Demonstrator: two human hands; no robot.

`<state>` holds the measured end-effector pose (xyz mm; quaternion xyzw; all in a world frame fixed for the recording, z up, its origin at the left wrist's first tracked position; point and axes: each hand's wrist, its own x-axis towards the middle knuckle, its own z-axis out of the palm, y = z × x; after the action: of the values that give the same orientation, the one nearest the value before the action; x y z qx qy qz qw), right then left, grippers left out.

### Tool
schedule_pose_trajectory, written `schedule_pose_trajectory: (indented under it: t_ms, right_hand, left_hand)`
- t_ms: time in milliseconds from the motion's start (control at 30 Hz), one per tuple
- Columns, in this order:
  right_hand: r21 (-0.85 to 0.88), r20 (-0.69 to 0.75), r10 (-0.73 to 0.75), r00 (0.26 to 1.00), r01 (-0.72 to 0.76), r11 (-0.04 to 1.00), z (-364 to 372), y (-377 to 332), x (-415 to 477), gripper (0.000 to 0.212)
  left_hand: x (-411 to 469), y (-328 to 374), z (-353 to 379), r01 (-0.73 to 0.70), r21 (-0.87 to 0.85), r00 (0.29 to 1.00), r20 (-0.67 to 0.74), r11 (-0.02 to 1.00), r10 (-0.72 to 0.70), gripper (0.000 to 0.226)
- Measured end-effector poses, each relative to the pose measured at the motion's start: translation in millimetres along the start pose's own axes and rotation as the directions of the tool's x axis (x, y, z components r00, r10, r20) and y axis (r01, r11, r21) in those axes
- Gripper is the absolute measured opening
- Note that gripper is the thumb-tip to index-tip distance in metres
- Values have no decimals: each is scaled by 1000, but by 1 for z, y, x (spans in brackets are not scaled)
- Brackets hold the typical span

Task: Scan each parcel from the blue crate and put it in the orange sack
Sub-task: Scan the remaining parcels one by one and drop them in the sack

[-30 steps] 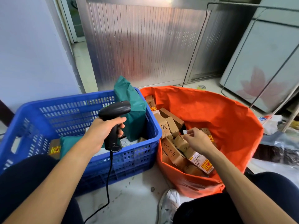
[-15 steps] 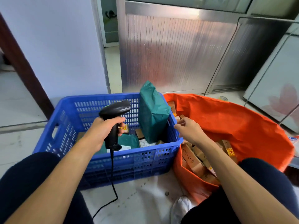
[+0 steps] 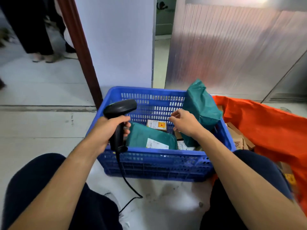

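Note:
The blue crate stands on the floor between my knees. Inside lie a flat green parcel with a white label, a small brown box with a yellow sticker, and a tall green parcel leaning upright in the right corner. My left hand grips the black barcode scanner over the crate's left side. My right hand hovers inside the crate with loosely curled fingers, holding nothing, beside the tall green parcel. The orange sack at the right holds several brown boxes.
A dark red door post and a pale wall stand behind the crate, with a ribbed metal panel to the right. The scanner cable trails over the floor between my legs. Another person's legs stand at the far left.
My right hand left the boxes in the orange sack and moved left into the blue crate. My view swung left. The left hand kept holding the scanner.

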<state>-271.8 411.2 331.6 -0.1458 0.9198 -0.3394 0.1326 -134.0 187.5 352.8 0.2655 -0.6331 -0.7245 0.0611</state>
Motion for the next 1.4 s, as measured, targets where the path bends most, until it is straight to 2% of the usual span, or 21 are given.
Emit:
schedule_pose_trajectory:
  t_ms: [133,300,400,500,700,867,1067,1267,1400]
  right_hand:
    - [0,62,-48,997,49,999,27,-24,20,17]
    - [7,106,-92,990,92,996,56,-37,43,16]
    - [-2,157,-104,982,106,994,73,-38,56,17]
    - [-19,205,-113,972,119,993,90,-34,73,16]
    - [-12,305,-76,949,84,996,119,-25,104,18]
    - [-114,427,-106,898,170,979,155,-34,132,23]
    - [-235,559,-110,822,284,929,222,-42,166,33]
    - [-333,646,-53,762,343,878,272,-45,175,38]
    - [-422,714,3,700,427,799,289,-51,168,43]
  left_hand:
    - [3,6,-31,-13,16,996,-92,1000,14,9]
    - [26,43,-62,-65,-8,995,-76,998,64,5]
    - [44,49,-75,-84,116,994,-61,990,91,11]
    - [65,33,-78,-15,253,997,-74,967,34,6]
    - [99,24,-88,49,335,999,2,941,-53,15]
    - [117,29,-98,99,334,995,-33,937,-94,13]
    - [134,37,-119,157,351,986,-10,923,-164,18]
    - [149,32,-128,196,349,980,-34,916,-197,13]
    - [159,27,-125,200,348,980,-60,916,-191,12]
